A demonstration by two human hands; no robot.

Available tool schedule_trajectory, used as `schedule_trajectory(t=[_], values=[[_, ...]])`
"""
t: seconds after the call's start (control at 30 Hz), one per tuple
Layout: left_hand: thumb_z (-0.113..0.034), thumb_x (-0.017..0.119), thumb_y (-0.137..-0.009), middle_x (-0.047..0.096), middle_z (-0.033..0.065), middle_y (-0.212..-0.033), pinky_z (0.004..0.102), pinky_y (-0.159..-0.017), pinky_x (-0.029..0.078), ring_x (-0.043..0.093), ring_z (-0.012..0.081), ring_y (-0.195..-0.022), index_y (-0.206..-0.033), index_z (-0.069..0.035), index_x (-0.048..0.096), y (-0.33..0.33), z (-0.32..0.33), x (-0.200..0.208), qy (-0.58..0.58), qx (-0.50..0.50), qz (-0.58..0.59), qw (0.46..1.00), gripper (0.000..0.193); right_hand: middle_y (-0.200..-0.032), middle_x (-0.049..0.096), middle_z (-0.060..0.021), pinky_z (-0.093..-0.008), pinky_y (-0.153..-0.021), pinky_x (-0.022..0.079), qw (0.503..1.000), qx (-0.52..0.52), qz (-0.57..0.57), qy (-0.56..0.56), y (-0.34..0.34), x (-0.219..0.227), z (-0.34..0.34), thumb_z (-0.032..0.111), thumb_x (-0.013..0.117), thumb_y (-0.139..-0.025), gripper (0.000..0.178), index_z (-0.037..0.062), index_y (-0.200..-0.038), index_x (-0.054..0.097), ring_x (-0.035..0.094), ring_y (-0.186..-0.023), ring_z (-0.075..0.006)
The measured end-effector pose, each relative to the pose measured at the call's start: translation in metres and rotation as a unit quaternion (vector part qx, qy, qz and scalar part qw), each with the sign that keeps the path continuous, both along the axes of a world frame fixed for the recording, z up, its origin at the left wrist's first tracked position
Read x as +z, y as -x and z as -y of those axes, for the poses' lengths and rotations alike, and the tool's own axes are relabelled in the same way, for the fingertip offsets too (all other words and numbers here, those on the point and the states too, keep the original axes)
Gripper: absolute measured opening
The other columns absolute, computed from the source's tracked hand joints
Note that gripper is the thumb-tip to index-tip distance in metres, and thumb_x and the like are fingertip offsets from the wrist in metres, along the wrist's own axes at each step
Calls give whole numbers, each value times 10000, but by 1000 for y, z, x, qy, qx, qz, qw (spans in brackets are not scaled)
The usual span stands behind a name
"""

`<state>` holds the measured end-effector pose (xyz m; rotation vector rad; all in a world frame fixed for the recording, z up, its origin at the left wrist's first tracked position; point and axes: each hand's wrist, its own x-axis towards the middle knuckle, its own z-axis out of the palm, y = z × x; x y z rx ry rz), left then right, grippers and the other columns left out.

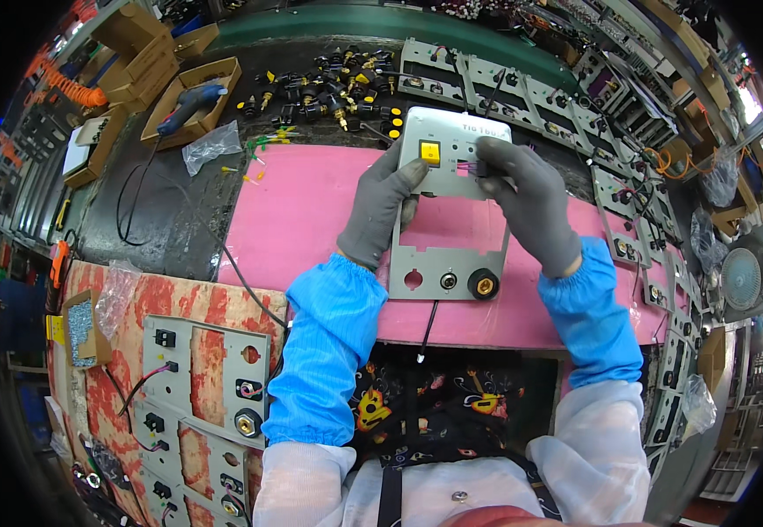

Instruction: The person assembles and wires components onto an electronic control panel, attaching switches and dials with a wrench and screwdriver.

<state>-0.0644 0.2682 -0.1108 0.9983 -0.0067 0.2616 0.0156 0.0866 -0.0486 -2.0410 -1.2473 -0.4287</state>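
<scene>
A light grey metal front panel [430,263] with a large rectangular cutout is held tilted over a pink mat [311,206]. My left hand [377,211], in a grey glove, grips its left edge, thumb beside a yellow rocker switch [430,153]. At the panel's upper right, my gloved right hand [535,202] has its fingers drawn together by a small opening with purple wires [465,166]. Those fingers hide most of a dark part there. Low on the panel sit a black-and-brass round socket [484,284] and a small round connector [448,281]. Beneath it hangs a black cable [430,332].
Similar panels [166,338] lie on a red-stained board at left; more panels [566,105] line the right side. Behind the mat are a pile of black-and-brass fittings [337,88], a clear plastic bag [212,147] and a carton [223,83] holding a blue glue gun [192,105].
</scene>
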Motion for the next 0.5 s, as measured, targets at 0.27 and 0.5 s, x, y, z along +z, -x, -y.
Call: schedule_trajectory(t=[0.27, 0.5], values=[[-236, 623, -909, 576, -29, -799, 159, -429, 317, 374, -6, -501, -1394, -91, 468, 0, -1, 5, -21, 7, -19, 1000, 530, -855, 641, -86, -372, -657, 525, 980, 1, 92, 179, -8, 18, -17, 59, 619, -791, 382, 124, -1168, 606, 629, -809, -273], [-224, 635, -899, 577, -30, -799, 161, -444, 309, 376, 4, -515, -1398, -106, 474, -1, -2, -1, -20, 2, -20, 1000, 537, -892, 645, -45, -348, -683, 540, 938, -9, 244, 244, 0, 14, -19, 82, 580, -819, 392, 115, -1209, 574, 617, -850, -232]])
